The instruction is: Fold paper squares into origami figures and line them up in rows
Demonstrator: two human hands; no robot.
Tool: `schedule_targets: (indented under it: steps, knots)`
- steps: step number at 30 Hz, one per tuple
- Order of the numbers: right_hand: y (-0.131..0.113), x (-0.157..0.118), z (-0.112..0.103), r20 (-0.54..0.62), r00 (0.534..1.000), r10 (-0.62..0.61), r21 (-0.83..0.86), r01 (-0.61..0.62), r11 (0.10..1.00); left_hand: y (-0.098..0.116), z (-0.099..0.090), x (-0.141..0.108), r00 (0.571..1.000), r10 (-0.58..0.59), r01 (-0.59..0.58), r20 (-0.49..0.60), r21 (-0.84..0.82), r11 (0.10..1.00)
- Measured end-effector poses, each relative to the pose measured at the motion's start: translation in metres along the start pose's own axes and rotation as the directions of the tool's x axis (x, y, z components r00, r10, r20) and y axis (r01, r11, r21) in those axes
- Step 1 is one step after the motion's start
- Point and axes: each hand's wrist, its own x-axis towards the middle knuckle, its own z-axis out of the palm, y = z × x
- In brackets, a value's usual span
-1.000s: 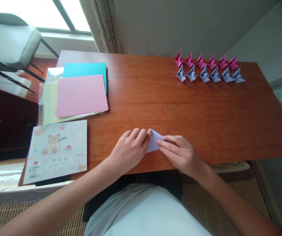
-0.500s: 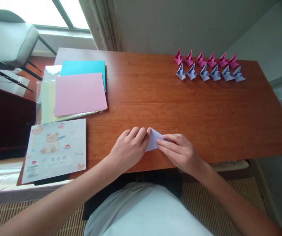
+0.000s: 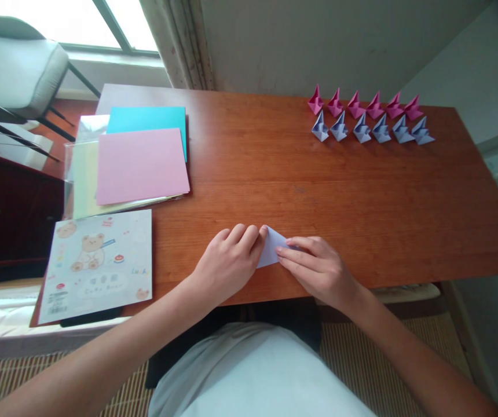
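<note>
A small folded piece of pale lavender paper (image 3: 270, 249) lies at the table's front edge, between my two hands. My left hand (image 3: 235, 258) is closed on its left side, with curled fingers covering that part. From the right, my right hand (image 3: 316, 263) grips the paper's right corner between thumb and fingers. The paper's middle shows, with a point at the top; its two ends are hidden under my fingers.
Pink folded paper figures (image 3: 374, 107) stand in a row at the table's back right, with a row of pale blue ones (image 3: 362, 130) before them. Pink sheets (image 3: 142, 168), a turquoise sheet (image 3: 145, 119) and a bear-print pad (image 3: 101, 263) lie on the table (image 3: 240, 168) at left.
</note>
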Motion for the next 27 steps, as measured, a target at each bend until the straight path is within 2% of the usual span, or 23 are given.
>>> schedule_targets:
  steps: [4,8,12,18,27]
  knots:
    - [-0.001,0.002,-0.001,-0.007,1.000,-0.004,-0.007,0.004,1.000,-0.002,-0.001,-0.001,1.000,-0.007,0.007,-0.024,-0.003,1.000]
    - [-0.002,0.003,-0.001,-0.008,1.000,-0.018,-0.008,0.018,1.000,-0.003,-0.006,-0.004,0.990,-0.012,0.005,-0.143,-0.054,0.999]
    - [-0.001,0.002,0.000,-0.025,0.999,-0.028,-0.009,0.028,1.000,-0.002,-0.011,-0.007,0.970,0.040,-0.072,-0.238,-0.127,0.989]
    - [-0.002,0.004,-0.001,-0.007,0.999,-0.036,0.009,0.036,0.999,0.003,-0.004,-0.007,0.985,0.087,-0.099,-0.150,-0.075,0.992]
    - [-0.002,0.006,-0.002,-0.024,0.999,-0.047,0.000,0.047,0.999,0.004,-0.002,-0.008,0.990,0.089,-0.094,-0.112,-0.043,0.995]
